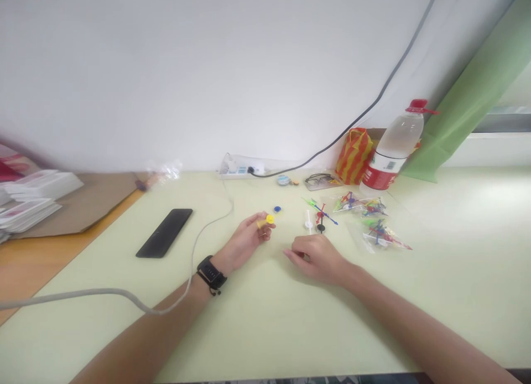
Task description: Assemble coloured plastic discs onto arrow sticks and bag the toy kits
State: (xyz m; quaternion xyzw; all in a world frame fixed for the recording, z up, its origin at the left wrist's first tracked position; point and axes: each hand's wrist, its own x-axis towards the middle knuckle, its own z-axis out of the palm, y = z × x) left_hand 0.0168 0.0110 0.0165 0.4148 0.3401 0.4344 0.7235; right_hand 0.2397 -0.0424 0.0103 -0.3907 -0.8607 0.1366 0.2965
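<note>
My left hand (245, 241) is raised a little over the table, its fingertips pinching a small yellow plastic piece with a round disc (270, 219). Just beyond it lies a small blue round piece (277, 209). My right hand (317, 258) rests on the table with its fingers curled in; whatever it may hold is hidden. Directly behind that hand are a white spinner-like arrow piece (308, 222) and a black one (321, 227). Crossed red, blue and green arrow pieces (322, 211) lie farther back.
Clear bags of coloured pieces (379, 234) lie on the right, before a large water bottle (392, 146). A black phone (165, 233) is at left, near a grey cable (124, 295) crossing my left arm. A power strip (240, 171) stands against the wall; stacked cards (37, 193) occupy the far left.
</note>
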